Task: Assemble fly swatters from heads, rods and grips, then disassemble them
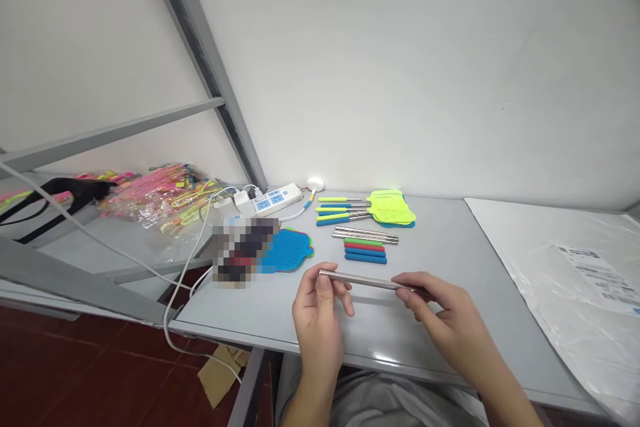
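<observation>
Between my two hands a slim silver metal rod (365, 279) is held almost level above the table. My left hand (321, 313) pinches its left end between thumb and fingers. At the other end, my right hand (440, 310) grips it, hiding part of that end. Just beyond lie several coloured handle sleeves (365, 258), in green, red and blue. More silver rods (365, 234) lie behind the sleeves. Farther back are several assembled fly swatters (390, 207) with yellow and blue heads. Loose swatter heads (289, 250), a blue one on top, are stacked to the left.
A white power strip (273, 199) with plugs and cables lies at the table's back left. A large white plastic mailing bag (565, 260) covers the right side. Bagged colourful items (160, 197) sit on the neighbouring surface. A metal frame post (215, 73) rises at left.
</observation>
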Demonstrator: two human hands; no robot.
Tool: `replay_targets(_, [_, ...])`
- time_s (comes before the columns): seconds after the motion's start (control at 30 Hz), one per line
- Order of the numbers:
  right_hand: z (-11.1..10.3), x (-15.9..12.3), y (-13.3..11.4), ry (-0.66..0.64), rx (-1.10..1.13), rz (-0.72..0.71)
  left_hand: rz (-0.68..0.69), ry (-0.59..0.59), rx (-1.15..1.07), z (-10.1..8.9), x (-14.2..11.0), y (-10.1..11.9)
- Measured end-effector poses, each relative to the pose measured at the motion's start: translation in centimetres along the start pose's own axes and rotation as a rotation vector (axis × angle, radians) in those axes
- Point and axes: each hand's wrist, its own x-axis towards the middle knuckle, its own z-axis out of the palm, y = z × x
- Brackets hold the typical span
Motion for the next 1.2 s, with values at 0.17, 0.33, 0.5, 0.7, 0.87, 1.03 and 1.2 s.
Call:
replay_targets(0.17, [0.6,-0.1,0.2,-0.017,-0.16,-0.185,-0.078,-0.06,-0.136,-0.4,0.3,0.6])
replay_targets(0.33, [0.5,-0.2,0.2,-0.086,-0.224,-0.316,-0.223,-0.209,-0.353,-0.9,0.9,1.6])
replay_targets(0.5, [0.1,0.2,0.5,-0.125,-0.359,-0.364,-0.548,-0.343,-0.694,-1.0,1.3,1.4])
replay_targets(0.7, [-0.4,4.0,1.0,-0.172,-0.448,-0.287,-0.738,-0.128,-0.704,0.5,3.5,0.4])
replay_targets(0.87, [-0.4,9.9,3.0,-0.107,-0.539,-0.148,-0.642,0.149,-0.662,3.0,5.8,0.1])
replay_targets(1.03, [-0.1,13.9,5.3,-0.077,-0.701,-0.109,-0.546,-0.109,-0.476,5.9,6.4,0.2])
replay_targets(1.2, [0.8,15.3,6.3,-0.066,-0.801,-0.171,-0.093,-0.697,0.387,7.0,6.7,-0.4])
